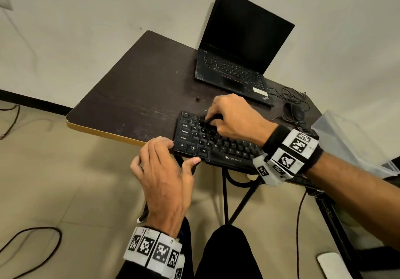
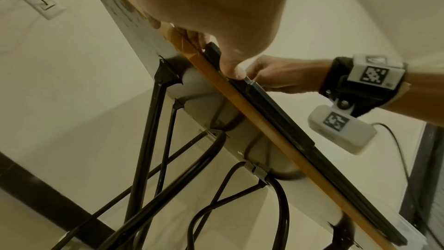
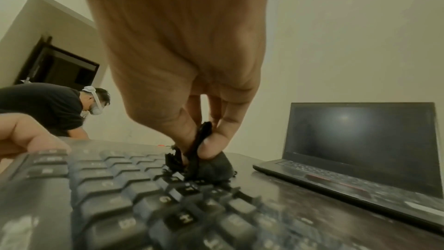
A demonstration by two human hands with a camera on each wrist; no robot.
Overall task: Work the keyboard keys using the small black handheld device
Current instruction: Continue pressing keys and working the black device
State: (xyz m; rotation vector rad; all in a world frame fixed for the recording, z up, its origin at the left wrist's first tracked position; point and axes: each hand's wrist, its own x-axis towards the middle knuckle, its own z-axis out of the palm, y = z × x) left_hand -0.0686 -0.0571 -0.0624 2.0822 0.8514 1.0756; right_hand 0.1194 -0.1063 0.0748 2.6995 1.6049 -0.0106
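A black keyboard [image 1: 214, 142] lies along the near edge of the dark table [image 1: 138, 88]. My right hand [image 1: 233, 118] is over its upper key rows and pinches a small black handheld device [image 3: 199, 151] between thumb and fingers, the tip down among the keys [image 3: 182, 178]. My left hand [image 1: 164, 170] holds the keyboard's left front corner, fingers on the left end and thumb [image 1: 190, 163] against the front edge. From below, in the left wrist view, the thumb [image 2: 233, 69] presses the keyboard's edge [image 2: 276, 105].
An open black laptop [image 1: 240, 51] with a dark screen stands at the back of the table, a black mouse [image 1: 297, 111] and tangled cable to its right. A clear plastic bin [image 1: 350, 140] sits at right. Another person [image 3: 52, 109] bends over in the background.
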